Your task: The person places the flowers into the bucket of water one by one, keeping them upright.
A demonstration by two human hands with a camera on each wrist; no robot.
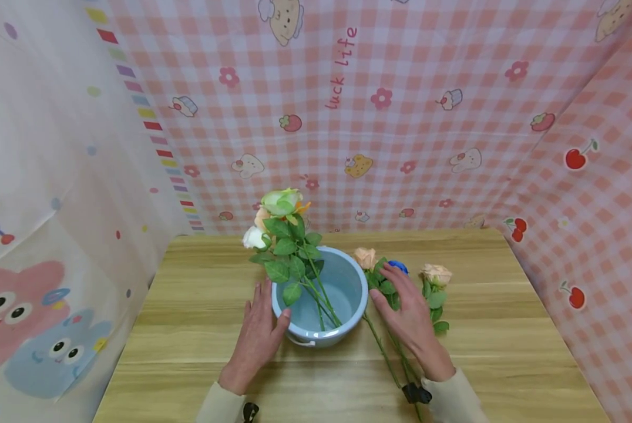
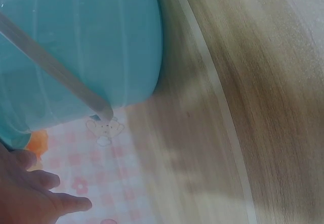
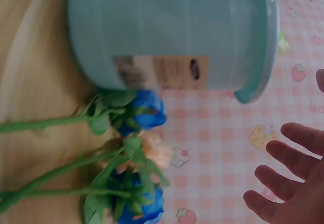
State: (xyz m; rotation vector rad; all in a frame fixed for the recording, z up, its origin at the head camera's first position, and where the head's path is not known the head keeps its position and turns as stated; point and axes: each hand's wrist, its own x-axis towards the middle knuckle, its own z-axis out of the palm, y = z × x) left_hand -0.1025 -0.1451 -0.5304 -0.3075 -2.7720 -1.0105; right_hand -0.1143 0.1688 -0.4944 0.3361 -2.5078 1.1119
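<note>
A light blue bucket (image 1: 354,282) stands upright on the table, with several long-stemmed artificial roses leaning out over its left rim. Among them are a pale green rose (image 1: 281,201) and a white rose (image 1: 254,238). My left hand (image 1: 258,332) is against the bucket's left side, its fingers fairly straight and the thumb near the rim. On the right, my right hand (image 1: 411,317) is over roses lying on the table, fingers spread and holding nothing. Beneath and around it are a peach rose (image 1: 365,257), a blue rose (image 3: 139,204) and another peach rose (image 1: 436,274).
The wooden table (image 1: 189,341) ends at a pink checked cloth (image 1: 422,135) at the back. Another checked cloth (image 1: 601,235) hangs on the right, and a white patterned one (image 1: 99,176) on the left. The bucket's pale handle (image 2: 55,67) hangs down its side.
</note>
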